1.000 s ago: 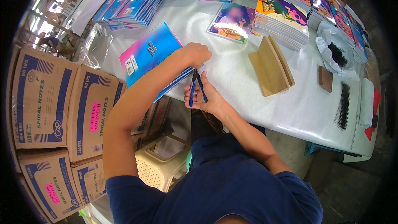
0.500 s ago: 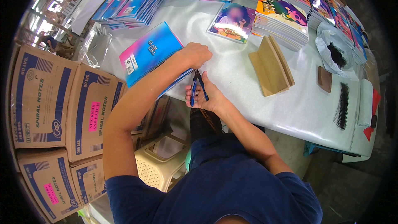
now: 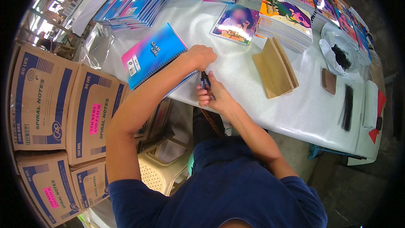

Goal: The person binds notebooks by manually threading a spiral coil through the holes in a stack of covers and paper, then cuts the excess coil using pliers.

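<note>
My right hand (image 3: 216, 95) is closed round a pair of pliers (image 3: 205, 80) with dark jaws and blue-black handles, at the table's near edge. The jaws point away from me, just below my left hand (image 3: 201, 57). That hand is closed, its knuckles up, and whatever its fingers hold is hidden. My left forearm crosses over a spiral notebook, whose edge (image 3: 180, 85) shows at the table's front. A blue and pink spiral notebook (image 3: 154, 52) lies slanted beside the forearm, partly covered by it.
Stacks of blue notebooks (image 3: 139, 8) and illustrated notebooks (image 3: 287, 17) stand at the back. A single illustrated notebook (image 3: 236, 23), folded brown cardboard (image 3: 274, 69), a bag of black coils (image 3: 341, 57) and loose coils (image 3: 347, 107) lie rightward. Cartons (image 3: 42, 97) and a beige stool (image 3: 158, 171) are left.
My right hand has shifted slightly right and closed further on the pliers; their handles, spread before, are now mostly hidden in it. My left hand has barely moved.
</note>
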`<state>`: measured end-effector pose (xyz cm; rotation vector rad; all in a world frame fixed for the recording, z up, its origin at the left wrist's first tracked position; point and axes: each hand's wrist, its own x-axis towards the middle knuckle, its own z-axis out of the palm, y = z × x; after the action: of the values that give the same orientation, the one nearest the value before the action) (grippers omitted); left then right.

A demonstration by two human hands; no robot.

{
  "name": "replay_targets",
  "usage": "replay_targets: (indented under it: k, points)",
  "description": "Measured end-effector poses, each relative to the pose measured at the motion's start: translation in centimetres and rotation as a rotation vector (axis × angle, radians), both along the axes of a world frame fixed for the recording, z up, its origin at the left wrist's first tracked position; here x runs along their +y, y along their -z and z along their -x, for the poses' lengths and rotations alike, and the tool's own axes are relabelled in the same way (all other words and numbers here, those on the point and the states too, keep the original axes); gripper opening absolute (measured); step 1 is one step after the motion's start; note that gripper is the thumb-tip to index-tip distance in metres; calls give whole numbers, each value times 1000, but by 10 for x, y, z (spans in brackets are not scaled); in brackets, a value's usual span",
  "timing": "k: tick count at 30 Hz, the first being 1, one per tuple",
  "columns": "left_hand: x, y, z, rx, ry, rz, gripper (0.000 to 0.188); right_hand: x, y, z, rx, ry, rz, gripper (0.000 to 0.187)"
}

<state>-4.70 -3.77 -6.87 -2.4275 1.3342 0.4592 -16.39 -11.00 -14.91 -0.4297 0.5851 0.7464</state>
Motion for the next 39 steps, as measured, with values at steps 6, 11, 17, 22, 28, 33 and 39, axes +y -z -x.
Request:
replay_targets:
  k: [6, 11, 17, 22, 28, 33, 39]
  points:
    - [-6, 4, 2, 47, -77, 49, 22, -79, -26, 30, -679, -310, 1890, 65]
    - [-7, 5, -6, 171, -166, 50, 37, -92, -14, 24, -1226, -213, 2513, 82]
    - [12, -24, -8, -2, -201, 512, 50, -42, 11, -44, -1578, -147, 1665, 95]
    - [46, -55, 25, 42, -228, 876, 50, -30, 24, -78, -1790, -390, 1630, 59]
    - [92, -55, 86, -15, -406, 1212, 44, -34, 22, -28, -1690, -283, 1943, 20]
    - [112, -12, 127, -205, -472, 1419, 35, -51, 22, -26, -1640, -288, 2149, 19]
    - [126, 60, 194, -679, -892, 1439, 49, -92, -110, 25, -1591, 394, 2417, 24]
